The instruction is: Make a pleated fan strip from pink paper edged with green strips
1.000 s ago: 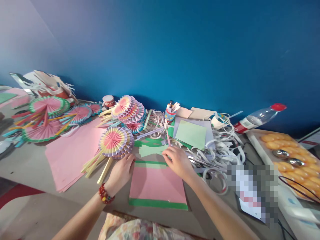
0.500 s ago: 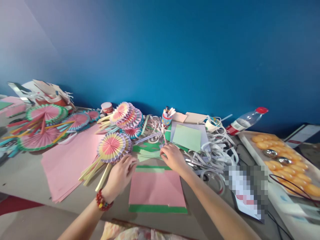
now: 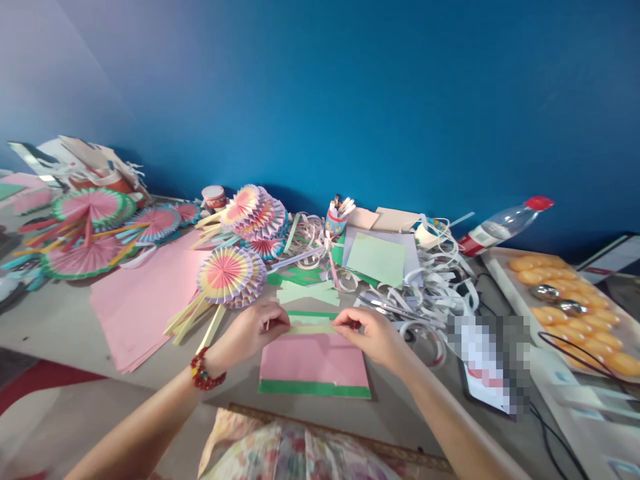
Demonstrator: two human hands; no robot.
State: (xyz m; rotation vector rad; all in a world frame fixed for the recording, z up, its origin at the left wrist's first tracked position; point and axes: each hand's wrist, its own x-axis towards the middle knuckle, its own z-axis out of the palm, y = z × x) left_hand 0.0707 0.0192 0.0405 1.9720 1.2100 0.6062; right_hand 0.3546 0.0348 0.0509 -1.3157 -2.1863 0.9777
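The pale yellow paper strip spans the upper part of the pink sheet; your left hand and right hand each pinch one end. Light green strips lie beyond, a pleated fan leftward.

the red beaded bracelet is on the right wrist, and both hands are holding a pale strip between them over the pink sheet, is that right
Not quite: the head view shows the red beaded bracelet on the left wrist, not the right. The left hand and right hand do hold a pale strip between them over the pink sheet.
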